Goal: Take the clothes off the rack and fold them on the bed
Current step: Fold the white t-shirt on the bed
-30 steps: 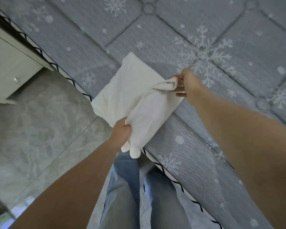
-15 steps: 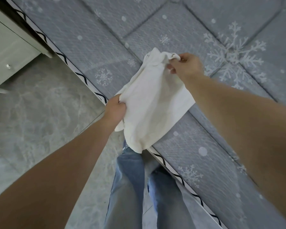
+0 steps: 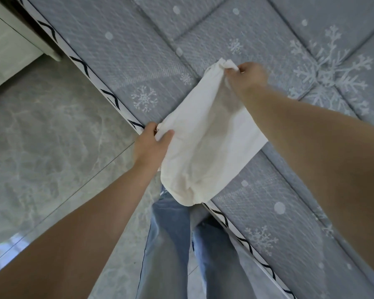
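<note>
The left hand point(image 3: 152, 143) pinches one corner of the white cloth point(image 3: 205, 147) and the right hand point(image 3: 247, 76) pinches the far corner, so the cloth hangs between them over the edge of the bed point(image 3: 138, 50). This looks like the folding step (the rack is not in view). Next, I think, the cloth must be laid flat on the bed and the corners brought together.

Both bare forearms reach forward into view. The left hand point(image 3: 152, 143) sits at about 9 o'clock from the frame's centre, back of the hand up, thumb and curled fingers closed in a pinching grip. The right hand point(image 3: 247, 77) is extended farther, toward 1 o'clock, fingers bunched in a tight pinch. Both legs, in blue jeans, stand at 6 o'clock.
</note>
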